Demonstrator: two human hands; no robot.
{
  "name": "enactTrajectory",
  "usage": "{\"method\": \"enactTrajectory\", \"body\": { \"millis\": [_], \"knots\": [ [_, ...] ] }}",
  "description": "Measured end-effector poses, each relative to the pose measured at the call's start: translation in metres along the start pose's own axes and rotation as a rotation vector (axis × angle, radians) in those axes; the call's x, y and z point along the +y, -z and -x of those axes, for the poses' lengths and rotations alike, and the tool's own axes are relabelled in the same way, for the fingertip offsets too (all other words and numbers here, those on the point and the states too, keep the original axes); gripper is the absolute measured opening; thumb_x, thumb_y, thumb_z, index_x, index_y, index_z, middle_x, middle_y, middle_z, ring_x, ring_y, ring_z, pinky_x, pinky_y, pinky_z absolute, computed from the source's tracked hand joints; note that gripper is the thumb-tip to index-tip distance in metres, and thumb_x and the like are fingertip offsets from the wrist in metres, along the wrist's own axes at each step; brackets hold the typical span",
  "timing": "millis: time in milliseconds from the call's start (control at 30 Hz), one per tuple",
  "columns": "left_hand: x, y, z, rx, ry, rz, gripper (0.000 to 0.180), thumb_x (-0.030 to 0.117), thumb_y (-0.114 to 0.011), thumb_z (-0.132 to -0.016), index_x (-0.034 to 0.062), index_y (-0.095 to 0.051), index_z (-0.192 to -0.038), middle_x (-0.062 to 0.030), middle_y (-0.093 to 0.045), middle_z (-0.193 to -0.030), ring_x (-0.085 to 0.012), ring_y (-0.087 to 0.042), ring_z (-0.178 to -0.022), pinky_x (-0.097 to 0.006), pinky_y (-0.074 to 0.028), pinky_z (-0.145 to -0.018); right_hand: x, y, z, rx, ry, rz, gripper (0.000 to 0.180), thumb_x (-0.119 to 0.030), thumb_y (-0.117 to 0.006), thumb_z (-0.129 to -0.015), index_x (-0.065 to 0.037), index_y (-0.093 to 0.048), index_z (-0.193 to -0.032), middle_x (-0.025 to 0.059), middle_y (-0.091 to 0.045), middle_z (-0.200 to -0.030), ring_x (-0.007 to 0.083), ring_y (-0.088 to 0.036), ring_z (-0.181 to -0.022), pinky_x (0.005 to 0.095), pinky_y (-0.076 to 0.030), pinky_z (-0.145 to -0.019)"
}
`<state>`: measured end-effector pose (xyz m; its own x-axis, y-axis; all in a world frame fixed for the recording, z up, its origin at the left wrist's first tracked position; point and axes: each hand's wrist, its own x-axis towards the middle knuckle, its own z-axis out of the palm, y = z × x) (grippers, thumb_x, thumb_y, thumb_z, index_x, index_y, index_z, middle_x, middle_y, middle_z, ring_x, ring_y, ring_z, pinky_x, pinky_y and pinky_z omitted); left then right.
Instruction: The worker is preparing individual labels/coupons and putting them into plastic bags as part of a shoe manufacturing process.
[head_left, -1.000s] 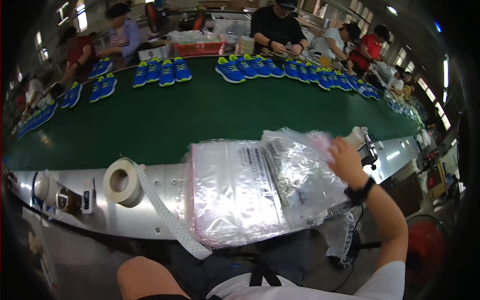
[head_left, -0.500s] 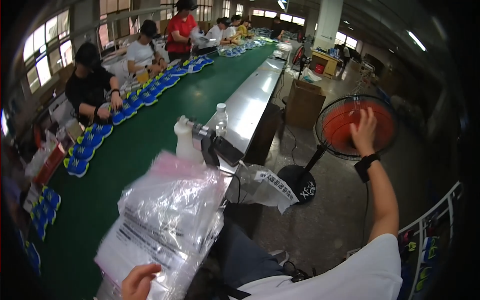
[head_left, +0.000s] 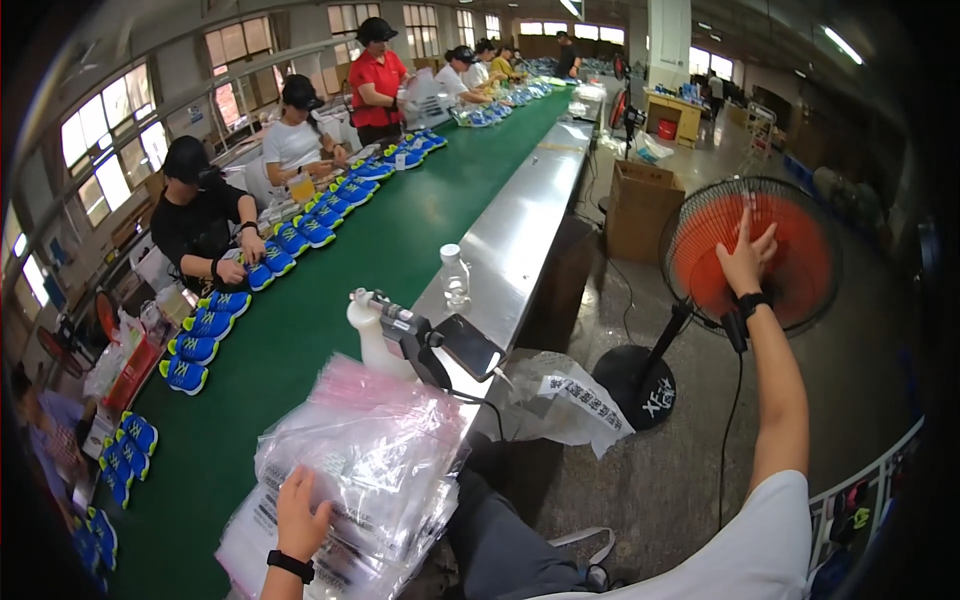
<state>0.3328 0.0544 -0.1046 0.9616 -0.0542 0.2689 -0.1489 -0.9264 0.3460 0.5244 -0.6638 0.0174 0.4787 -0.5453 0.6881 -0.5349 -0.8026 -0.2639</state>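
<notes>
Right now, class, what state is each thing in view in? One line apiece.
Left hand: on the plastic bags, fingers spread
Right hand: in front of the fan, index finger extended; contact unclear
Plastic bags: piled, edges uneven
Fan: blades blurred, apparently spinning
Phone: screen dark
Clear bottle: upright, capped
Blue shoes: soles down, in lines

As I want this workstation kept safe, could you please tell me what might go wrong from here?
The right hand reaches toward the fan, whose blades look blurred; a slip through the guard might hurt it. The plastic bags under the left hand reach the edge of the metal table and could slide off. The phone sits near that edge, apparently plugged in; a snag might pull it down.
</notes>
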Motion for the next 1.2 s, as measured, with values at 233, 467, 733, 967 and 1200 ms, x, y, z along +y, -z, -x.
{"method": "enactTrajectory", "body": {
  "millis": [233,467,733,967,1200],
  "knots": [
    [0.005,-0.006,-0.029,0.009,0.0,0.036,0.061,0.01,-0.066,-0.069,0.0003,-0.044,-0.125,-0.0224,-0.04,-0.13,-0.0381,-0.038,-0.118,-0.043,-0.029,-0.101,-0.012,-0.005,-0.015,0.038,-0.011,0.115,0.083,-0.029,-0.064,-0.075,-0.035,-0.013,-0.141,0.0268,-0.002,-0.143,0.0498,-0.014,-0.125,0.0489,-0.04,-0.091],
    [-0.004,-0.001,-0.051,-0.137,0.087,-0.013,0.056,0.014,-0.064,-0.071,0.0004,-0.048,-0.122,-0.0208,-0.043,-0.128,-0.0358,-0.042,-0.115,-0.04,-0.034,-0.098,-0.018,-0.01,-0.014,0.095,0.056,0.292,0.077,-0.015,-0.056,-0.076,-0.04,-0.019,-0.139,0.0244,-0.021,-0.136,0.0449,-0.034,-0.113,0.0465,-0.042,-0.089],
    [-0.025,-0.01,-0.087,-0.012,0.099,-0.037,0.058,0.023,-0.064,-0.077,-0.0002,-0.043,-0.125,-0.0216,-0.041,-0.129,-0.0345,-0.043,-0.114,-0.038,-0.035,-0.097,0.008,-0.011,-0.001,0.217,0.082,0.168,0.083,-0.015,-0.06,-0.077,-0.042,-0.012,-0.14,0.0256,-0.018,-0.139,0.0483,-0.029,-0.117,0.0498,-0.039,-0.093],
    [-0.02,-0.024,-0.102,-0.034,0.085,-0.094,0.064,0.032,-0.064,-0.076,0.0029,-0.041,-0.129,-0.0208,-0.037,-0.134,-0.0358,-0.033,-0.123,-0.044,-0.028,-0.102,0.074,0.018,-0.014,0.371,0.31,0.003,0.06,-0.025,-0.061,-0.081,-0.017,-0.034,-0.134,0.0161,-0.027,-0.138,0.036,-0.035,-0.119,0.0446,-0.033,-0.097],
    [-0.022,-0.03,-0.093,-0.179,0.114,-0.068,0.053,0.035,-0.061,-0.077,0.0066,-0.051,-0.121,-0.0199,-0.043,-0.13,-0.0347,-0.038,-0.121,-0.048,-0.028,-0.097,0.211,0.051,-0.102,0.409,0.128,0.237,0.076,-0.06,-0.05,-0.08,-0.021,-0.025,-0.14,0.0127,-0.027,-0.142,0.0315,-0.029,-0.129,0.0443,-0.031,-0.1]
  ]
}}
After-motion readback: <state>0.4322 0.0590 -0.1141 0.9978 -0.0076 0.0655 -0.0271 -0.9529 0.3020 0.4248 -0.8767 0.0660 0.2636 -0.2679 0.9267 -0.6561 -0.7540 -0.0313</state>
